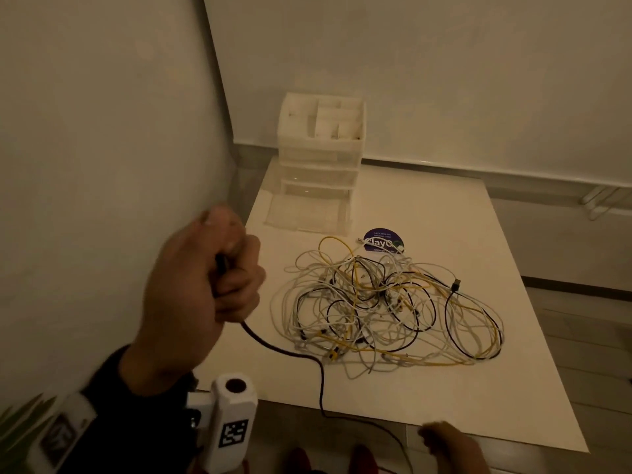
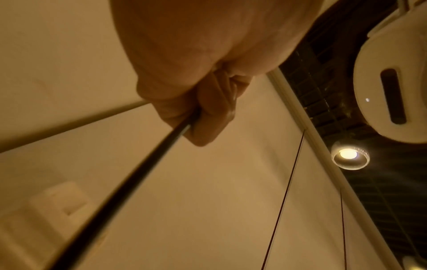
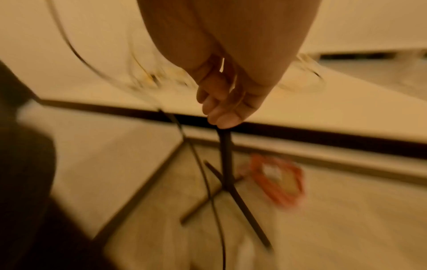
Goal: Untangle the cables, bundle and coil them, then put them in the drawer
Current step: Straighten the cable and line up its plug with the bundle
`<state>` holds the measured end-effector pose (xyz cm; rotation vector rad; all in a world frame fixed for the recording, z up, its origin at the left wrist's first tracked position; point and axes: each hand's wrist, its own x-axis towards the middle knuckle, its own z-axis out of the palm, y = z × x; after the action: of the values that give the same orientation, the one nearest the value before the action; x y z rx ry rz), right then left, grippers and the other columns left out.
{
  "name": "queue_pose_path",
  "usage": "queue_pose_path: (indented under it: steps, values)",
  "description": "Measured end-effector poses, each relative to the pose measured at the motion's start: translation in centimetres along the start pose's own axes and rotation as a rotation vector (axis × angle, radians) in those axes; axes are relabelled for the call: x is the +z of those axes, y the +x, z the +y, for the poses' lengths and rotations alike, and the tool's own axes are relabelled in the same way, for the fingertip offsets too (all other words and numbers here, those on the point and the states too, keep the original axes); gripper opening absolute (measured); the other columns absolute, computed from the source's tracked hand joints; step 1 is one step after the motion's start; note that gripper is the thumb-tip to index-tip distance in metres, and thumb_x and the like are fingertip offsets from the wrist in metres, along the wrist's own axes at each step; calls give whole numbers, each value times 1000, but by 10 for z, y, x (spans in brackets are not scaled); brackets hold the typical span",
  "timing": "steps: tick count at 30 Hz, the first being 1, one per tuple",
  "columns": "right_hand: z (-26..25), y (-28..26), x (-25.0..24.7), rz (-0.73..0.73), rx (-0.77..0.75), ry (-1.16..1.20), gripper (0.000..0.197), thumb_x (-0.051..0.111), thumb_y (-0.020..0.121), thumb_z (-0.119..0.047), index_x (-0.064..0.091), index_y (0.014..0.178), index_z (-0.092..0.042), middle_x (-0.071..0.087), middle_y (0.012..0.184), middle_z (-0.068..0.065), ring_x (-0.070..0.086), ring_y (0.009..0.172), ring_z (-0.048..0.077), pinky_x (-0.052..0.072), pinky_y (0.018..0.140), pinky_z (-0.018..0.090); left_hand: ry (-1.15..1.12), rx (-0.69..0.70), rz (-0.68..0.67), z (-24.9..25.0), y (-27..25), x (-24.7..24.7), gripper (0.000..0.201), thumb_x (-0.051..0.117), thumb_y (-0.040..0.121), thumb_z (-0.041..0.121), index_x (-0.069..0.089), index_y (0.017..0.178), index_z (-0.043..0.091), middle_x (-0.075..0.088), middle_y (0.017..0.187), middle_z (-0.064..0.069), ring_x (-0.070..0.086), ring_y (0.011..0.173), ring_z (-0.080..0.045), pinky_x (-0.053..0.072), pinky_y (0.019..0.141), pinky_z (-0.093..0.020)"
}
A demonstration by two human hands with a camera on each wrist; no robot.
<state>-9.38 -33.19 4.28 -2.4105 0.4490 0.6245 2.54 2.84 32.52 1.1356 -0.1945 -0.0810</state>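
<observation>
The white flat table carries a white plastic drawer unit and a tangled white, yellow and black cable pile. The left hand fist-grips a thick black cable that runs down-right off the near edge. The right hand, cropped in the head view, pinches the same cable; the blurred right wrist view shows it hanging vertically.

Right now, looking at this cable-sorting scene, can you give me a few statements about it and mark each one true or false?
1. The left hand grips a black cable. True.
2. The tangled pile of cables already lies in the drawer. False: it lies on the white board, in front of the white drawer unit.
3. The bottom drawer of the unit is pulled out. True.
4. The pile holds only black cables. False: white, yellow and black ones are mixed.
5. The right hand is idle and holds nothing. False: it pinches a black cable below the board's edge.
</observation>
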Motion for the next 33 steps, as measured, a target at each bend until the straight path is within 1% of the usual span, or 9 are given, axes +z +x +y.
queue_pose_path:
  steps: [3, 7, 11, 13, 15, 20, 27, 30, 33]
  values:
    - [-82, 16, 11, -48, -455, -200, 44, 51, 83, 1, 67, 108, -32, 61, 99, -14, 54, 92, -9, 35, 84, 0, 35, -21, -49, -10, -6, -1, 57, 72, 73, 47, 27, 67, 14, 25, 48, 1, 18, 36, -7, 20, 40, -13]
    - [-165, 48, 24, -31, -784, -472, 45, 42, 89, -2, 54, 129, -17, 52, 131, 3, 52, 116, 24, 47, 94, 36, 16, -22, -5, -15, -8, -5, 40, 53, 79, 34, 22, 69, 11, 20, 50, -1, 15, 39, -8, 13, 40, -17]
    - [-206, 73, 33, -75, -692, -800, 34, 41, 95, -2, 51, 127, -5, 46, 131, 16, 48, 116, 37, 49, 90, 48, 29, -33, 48, -15, -7, -12, 24, 46, 86, 26, 36, 69, 12, 25, 53, -3, 16, 41, -12, 12, 41, -21]
    - [-210, 81, 34, -70, -644, -869, 39, 38, 98, -8, 42, 137, -12, 41, 134, 16, 43, 120, 39, 48, 90, 50, 71, -32, 89, -19, -7, -15, 24, 40, 89, 27, 45, 73, 10, 32, 54, -3, 22, 43, -13, 16, 42, -24]
    - [-209, 84, 34, -61, -636, -887, 45, 38, 99, -10, 34, 143, -20, 38, 138, 15, 42, 121, 39, 46, 89, 50, 113, -3, 132, -23, -7, -16, 28, 39, 91, 30, 47, 75, 9, 36, 55, -3, 27, 44, -13, 19, 43, -26]
    - [-204, 99, 27, -43, -726, -945, 37, 40, 99, -12, 46, 136, -10, 36, 141, 12, 36, 125, 37, 46, 92, 49, 160, 20, 179, -29, -10, -20, 33, 41, 93, 33, 50, 67, 16, 40, 55, -3, 34, 46, -16, 33, 44, -26]
    - [-186, 109, 37, -39, -780, -922, 46, 41, 98, -15, 32, 143, -17, 33, 147, 10, 36, 130, 35, 40, 100, 49, 237, 53, 178, -33, 0, -9, 35, 39, 94, 36, 51, 66, 19, 41, 56, -3, 40, 49, -18, 47, 55, -36]
    - [-183, 117, 50, -24, -773, -900, 45, 44, 97, -17, 39, 141, -20, 38, 143, 10, 39, 128, 37, 41, 97, 50, 271, 46, 185, -32, 2, -4, 35, 39, 93, 38, 48, 67, 16, 37, 56, -3, 35, 47, -17, 42, 48, -31]
    - [-183, 123, 44, 3, -856, -903, 33, 68, 81, -21, 66, 114, -24, 59, 119, 8, 59, 103, 34, 54, 74, 48, 274, 59, 188, -30, 6, -3, 39, 39, 93, 39, 38, 67, 10, 31, 54, -3, 24, 44, -14, 20, 42, -26]
